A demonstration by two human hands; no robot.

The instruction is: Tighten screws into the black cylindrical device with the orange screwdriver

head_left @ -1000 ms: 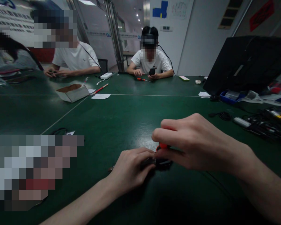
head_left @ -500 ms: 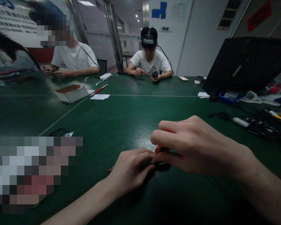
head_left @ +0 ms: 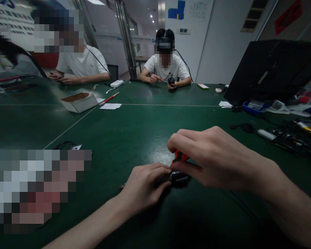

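My left hand (head_left: 145, 186) is closed around a long black device (head_left: 180, 177) lying on the green table, its fingers and thumb on either side. The device's right end shows beyond my fingertips, and another bit pokes out left of the hand. My right hand (head_left: 209, 157) pinches a screwdriver (head_left: 180, 156) by its red and black handle, just above the device. The fingers cover part of the handle, and the tip cannot be made out. A thin dark cord (head_left: 245, 207) runs over the table below my right wrist.
A white open box (head_left: 79, 103), a red pencil-like stick (head_left: 110, 98) and paper (head_left: 110, 106) lie farther back. At right are a black monitor (head_left: 272, 72), a blue tray (head_left: 254, 107) and tangled cables (head_left: 287, 140). Co-workers sit across; one person (head_left: 168, 65) holds a small black object.
My right hand has lifted and tilted slightly, so more of the screwdriver handle and the black device shows. My left hand keeps its place.
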